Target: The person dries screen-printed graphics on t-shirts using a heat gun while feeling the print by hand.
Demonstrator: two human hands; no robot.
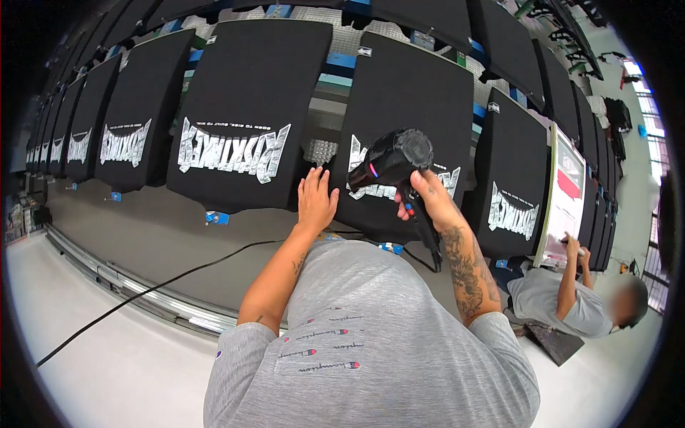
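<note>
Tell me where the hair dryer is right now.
In the head view, the hair dryer is just right of centre, held in the right grip over a printed black cloth panel.

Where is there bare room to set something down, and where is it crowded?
Bare: the black-covered board beside the left hand, between white lettering and upper label; also the grey strip between boards and metal rail, though a black cord crosses it. Crowded: around the hair dryer in the right hand.

Person's left forearm (285,265): one, extended forward, lightly tattooed. Left hand (317,203): back uppermost, fingers straight, slightly apart. Right forearm (471,269): one, densely tattooed, angled inward. Right hand (433,200): curled in a grip.
</note>
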